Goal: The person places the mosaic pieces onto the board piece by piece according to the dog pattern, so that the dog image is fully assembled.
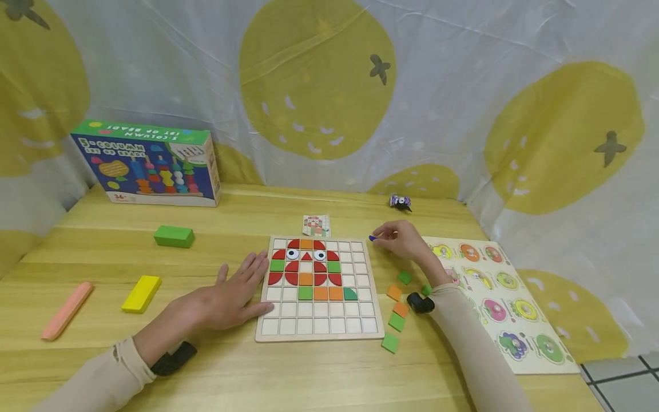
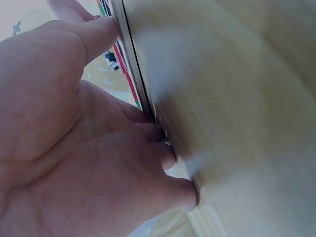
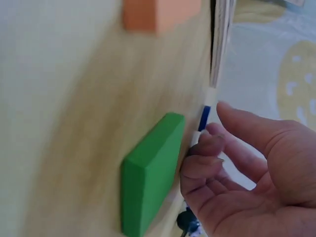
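My left hand lies with fingers spread at the left edge of a wooden grid board. In the left wrist view the fingertips and thumb of the left hand touch the board's side. Red, orange, green and teal tiles and two eye pieces fill part of the grid. Beyond the board's upper right corner, my right hand pinches a small blue piece at its fingertips. The right wrist view shows this blue piece just past the fingers, close to the tabletop, partly hidden.
Loose green tiles and orange tiles lie right of the board. A picture card sits behind it. Fruit puzzle board at right; bead-set box, green block, yellow block and pink stick at left.
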A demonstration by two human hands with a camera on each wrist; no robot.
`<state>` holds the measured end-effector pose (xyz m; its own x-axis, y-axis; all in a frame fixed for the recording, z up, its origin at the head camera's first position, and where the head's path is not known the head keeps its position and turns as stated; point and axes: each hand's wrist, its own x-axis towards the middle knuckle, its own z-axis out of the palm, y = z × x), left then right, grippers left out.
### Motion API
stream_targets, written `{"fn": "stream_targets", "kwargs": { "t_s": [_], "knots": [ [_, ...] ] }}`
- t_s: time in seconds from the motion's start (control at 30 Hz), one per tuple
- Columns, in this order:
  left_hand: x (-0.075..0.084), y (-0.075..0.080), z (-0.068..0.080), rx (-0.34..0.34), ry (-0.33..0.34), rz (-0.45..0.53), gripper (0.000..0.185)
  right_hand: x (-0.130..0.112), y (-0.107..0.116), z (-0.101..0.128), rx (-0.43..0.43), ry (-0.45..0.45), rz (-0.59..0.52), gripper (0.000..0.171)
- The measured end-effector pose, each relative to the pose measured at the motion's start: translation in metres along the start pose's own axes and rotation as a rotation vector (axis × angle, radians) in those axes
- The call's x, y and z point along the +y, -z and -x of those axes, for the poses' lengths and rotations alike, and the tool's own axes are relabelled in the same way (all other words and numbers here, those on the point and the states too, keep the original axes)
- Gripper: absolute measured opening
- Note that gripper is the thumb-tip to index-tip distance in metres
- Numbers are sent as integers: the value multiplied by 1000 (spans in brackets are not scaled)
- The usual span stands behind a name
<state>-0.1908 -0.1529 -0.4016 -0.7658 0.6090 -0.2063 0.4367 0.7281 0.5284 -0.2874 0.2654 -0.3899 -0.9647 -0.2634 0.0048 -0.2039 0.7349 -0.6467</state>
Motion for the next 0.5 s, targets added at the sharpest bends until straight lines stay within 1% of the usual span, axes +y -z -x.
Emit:
{"fn": "stream_targets", "kwargs": {
  "t_s": [0.13, 0.27, 0.43, 0.5],
  "knots": [
    [13, 9, 5, -16, 6, 13, 96, 1, -4, -9, 23, -12, 50, 13],
    [15, 10, 6, -17, 11, 6, 96, -1, -7, -12, 20, -32, 59, 8],
    [13, 9, 5, -18, 9, 21, 97, -5, -6, -9, -37, -69, 78, 9],
    [12, 8, 4, -13, 1, 31, 98, -6, -5, -8, -56, -60, 101, 9]
  ]
}}
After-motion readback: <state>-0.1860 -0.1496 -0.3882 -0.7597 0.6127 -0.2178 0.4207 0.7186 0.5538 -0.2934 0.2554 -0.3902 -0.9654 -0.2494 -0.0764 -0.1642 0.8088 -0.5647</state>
